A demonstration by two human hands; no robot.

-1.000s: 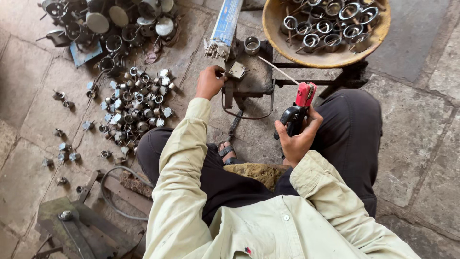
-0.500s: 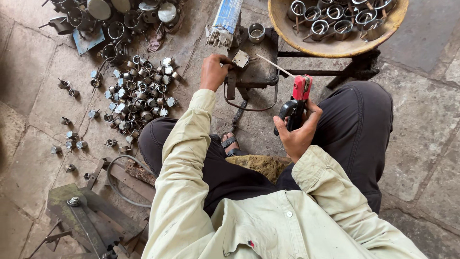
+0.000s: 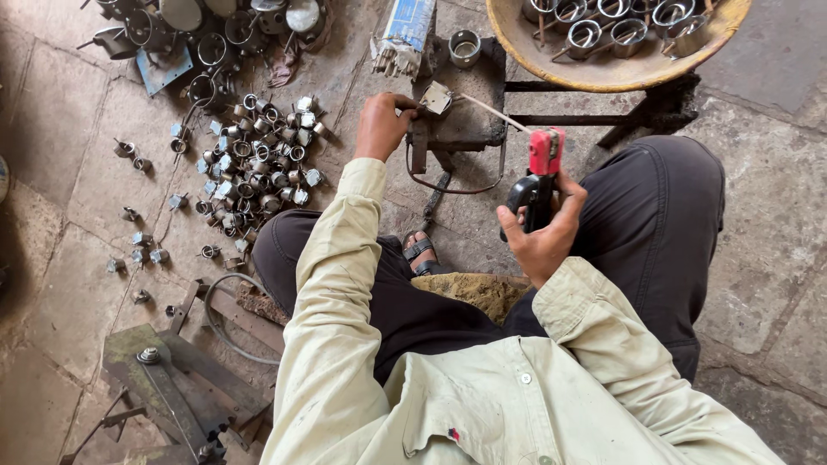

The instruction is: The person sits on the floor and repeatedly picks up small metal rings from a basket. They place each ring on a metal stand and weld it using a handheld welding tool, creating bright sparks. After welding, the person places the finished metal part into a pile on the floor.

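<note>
The person sits low on the stone floor [image 3: 775,215], facing a small dark metal stand [image 3: 469,112]. The left hand [image 3: 383,125] is pinched on a small bent metal piece [image 3: 436,97] held at the stand's near edge. The right hand [image 3: 541,228] is clamped round the black grip of a red-headed electrode holder [image 3: 543,168], whose thin rod [image 3: 487,110] slants across so its tip sits at or just beside the piece; whether they touch cannot be told.

Hazards noted. Both hands are bare, and the left fingers lie right at the rod tip: a burn or a shock is likely if the arc strikes there or the piece shifts. A sandalled foot [image 3: 419,250] sits exposed below the stand, where hot drops could fall. The cable loop [image 3: 457,176] hanging from the stand could snag a knee. The heap of small metal fittings [image 3: 254,164] lies near the left knee, and the shallow basin [image 3: 603,73] of rings rests just beyond the stand; a jolt could spill either.
</note>
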